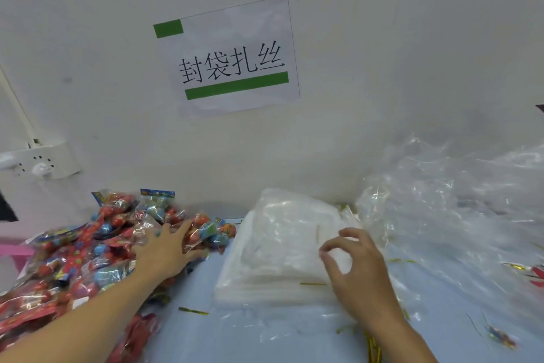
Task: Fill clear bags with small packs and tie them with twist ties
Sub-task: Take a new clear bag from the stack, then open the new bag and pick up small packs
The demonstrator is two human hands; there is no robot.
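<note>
A: Identify the largest items on the table [203, 342].

B: At right, a crinkled heap of clear film [459, 215], glossy and shapeless. At left, a pile of small packs [73, 256]: shiny wrappers, mostly red and blue, with rounded contents. Between them, at centre against the wall, a flat rectangular stack of clear bags [279, 245], milky and smooth.

A: Hand positions?

B: The left hand [164, 253] lies palm-down on the packs, fingers straight and spread. The right hand [359, 271] hovers over the stack's near right corner, fingers curled, thumb and forefinger apart; whether it touches a bag cannot be told.

A: Smallest parts?

B: Thin metallic gold-green twist ties [192, 311], lying loose on the pale blue surface near the stack.
</note>
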